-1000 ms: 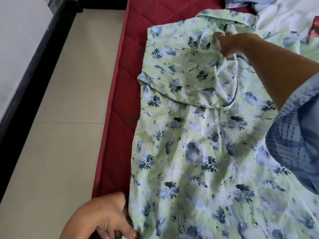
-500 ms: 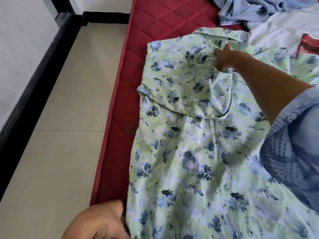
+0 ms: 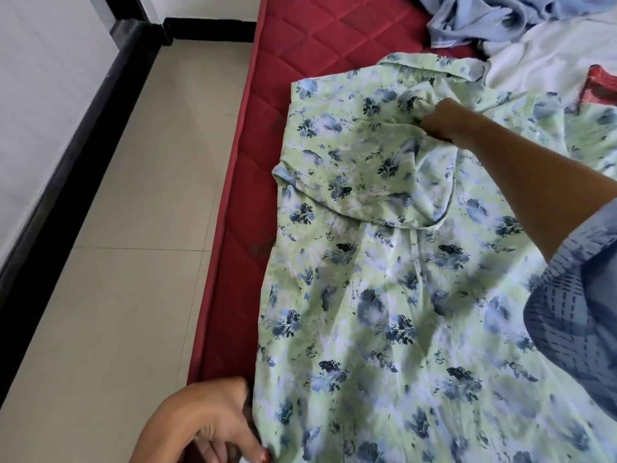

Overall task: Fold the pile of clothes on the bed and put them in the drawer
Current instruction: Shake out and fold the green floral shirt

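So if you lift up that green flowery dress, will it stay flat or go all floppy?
Probably floppy: the green flowery dress already wrinkles and bunches where the right hand grips it. It looks thin, so likely light. It would probably sag between that hand and the left hand pinching its edge.

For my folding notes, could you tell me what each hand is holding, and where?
Both grip the floral dress: left hand pinches its near left edge, right hand bunches fabric near the top.

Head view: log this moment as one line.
stage: folding | green floral garment flat on red mattress | left hand pinches edge | right hand grips sleeve fabric
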### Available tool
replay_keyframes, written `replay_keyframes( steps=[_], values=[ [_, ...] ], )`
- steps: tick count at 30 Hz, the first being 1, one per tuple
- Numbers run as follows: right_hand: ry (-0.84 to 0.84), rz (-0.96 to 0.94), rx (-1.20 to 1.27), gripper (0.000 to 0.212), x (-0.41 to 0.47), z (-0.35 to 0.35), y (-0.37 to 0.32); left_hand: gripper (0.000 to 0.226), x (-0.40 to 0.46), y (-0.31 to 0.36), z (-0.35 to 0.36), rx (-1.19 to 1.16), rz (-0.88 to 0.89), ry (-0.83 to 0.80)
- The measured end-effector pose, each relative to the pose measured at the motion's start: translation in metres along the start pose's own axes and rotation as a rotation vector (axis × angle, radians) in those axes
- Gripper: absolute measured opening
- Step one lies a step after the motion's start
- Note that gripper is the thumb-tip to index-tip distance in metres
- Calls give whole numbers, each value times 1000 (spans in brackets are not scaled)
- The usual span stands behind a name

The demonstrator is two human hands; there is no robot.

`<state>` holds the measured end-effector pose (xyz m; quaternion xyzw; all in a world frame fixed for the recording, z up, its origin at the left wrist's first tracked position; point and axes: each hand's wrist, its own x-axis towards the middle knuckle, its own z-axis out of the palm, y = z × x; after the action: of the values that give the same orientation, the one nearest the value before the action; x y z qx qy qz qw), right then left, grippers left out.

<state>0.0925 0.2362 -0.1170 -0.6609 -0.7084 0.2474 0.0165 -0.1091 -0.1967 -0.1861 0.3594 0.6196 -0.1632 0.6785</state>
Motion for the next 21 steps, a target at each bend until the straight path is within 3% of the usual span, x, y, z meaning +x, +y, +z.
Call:
replay_keyframes(
  steps=[3,5,7,11,15,19,21],
  values=[
    [-7,67,199,25,-19,-23,-7,58,-11,2,-1,-20,25,10],
    [-22,131,461,16,-33,-44,-7,49,-21,3,0,-39,57,22],
    [-28,229,683,23,-53,-70,-5,53,-34,4,5,-103,130,25],
    [-5,349,678,18,-99,-113,23,26,-58,15,33,-200,263,165],
    [-118,417,676,24,-143,-136,57,35,-66,17,62,-290,348,418],
    [-109,275,984,23,-172,-159,62,44,-93,31,87,-283,403,672],
    [-68,109,1173,23,-187,-188,56,31,-111,46,101,-249,473,797]
  ],
)
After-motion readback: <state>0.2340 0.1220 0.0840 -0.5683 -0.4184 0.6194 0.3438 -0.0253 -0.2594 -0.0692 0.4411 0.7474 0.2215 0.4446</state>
